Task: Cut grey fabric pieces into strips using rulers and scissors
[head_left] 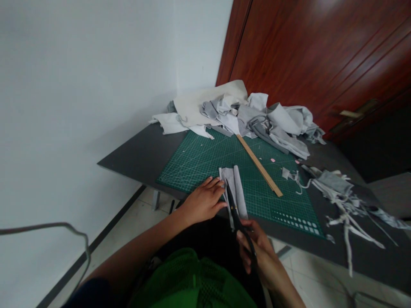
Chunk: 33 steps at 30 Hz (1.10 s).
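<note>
My right hand is closed round the handles of black scissors, whose blades point away from me into a strip of grey fabric. The strip lies at the near edge of a green cutting mat. My left hand rests flat on the fabric's left side, fingers stretched out, pressing it onto the mat right beside the blades.
A wooden ruler lies diagonally on the mat. A heap of grey and white cloth fills the far end of the dark table. Cut grey strips and scraps lie to the right. A white wall stands left, a brown door behind.
</note>
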Motion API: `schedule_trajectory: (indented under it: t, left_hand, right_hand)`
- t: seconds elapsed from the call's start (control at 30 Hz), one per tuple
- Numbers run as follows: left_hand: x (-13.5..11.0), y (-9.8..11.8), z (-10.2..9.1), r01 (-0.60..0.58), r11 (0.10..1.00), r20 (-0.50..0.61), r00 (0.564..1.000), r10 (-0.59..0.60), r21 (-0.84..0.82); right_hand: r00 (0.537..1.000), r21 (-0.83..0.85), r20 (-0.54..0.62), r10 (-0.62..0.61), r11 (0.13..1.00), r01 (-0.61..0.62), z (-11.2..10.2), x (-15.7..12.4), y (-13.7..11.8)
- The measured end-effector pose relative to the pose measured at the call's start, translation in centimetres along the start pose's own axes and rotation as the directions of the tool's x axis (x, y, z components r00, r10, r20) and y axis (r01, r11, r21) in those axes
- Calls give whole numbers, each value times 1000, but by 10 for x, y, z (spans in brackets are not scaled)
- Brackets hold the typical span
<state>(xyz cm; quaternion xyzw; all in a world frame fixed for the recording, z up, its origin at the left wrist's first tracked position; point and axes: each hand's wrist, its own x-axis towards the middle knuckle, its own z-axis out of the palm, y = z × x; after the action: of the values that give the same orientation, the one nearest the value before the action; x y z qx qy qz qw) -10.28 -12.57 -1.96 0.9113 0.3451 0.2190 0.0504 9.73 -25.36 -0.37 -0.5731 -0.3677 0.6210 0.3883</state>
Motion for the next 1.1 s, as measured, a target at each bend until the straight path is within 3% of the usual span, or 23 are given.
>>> schedule_trajectory:
  t: [0.37,1.1]
  left_hand:
    - [-1,0,0,8,1000,7,1000,-8,-16]
    - [0,-1,1,1,1000,-5,1000,-1,-4]
  right_hand:
    - [1000,92,-1,8,996,-8,-5,5,-4]
    - [1000,26,-14,12,1000,-12,-2,2,-11]
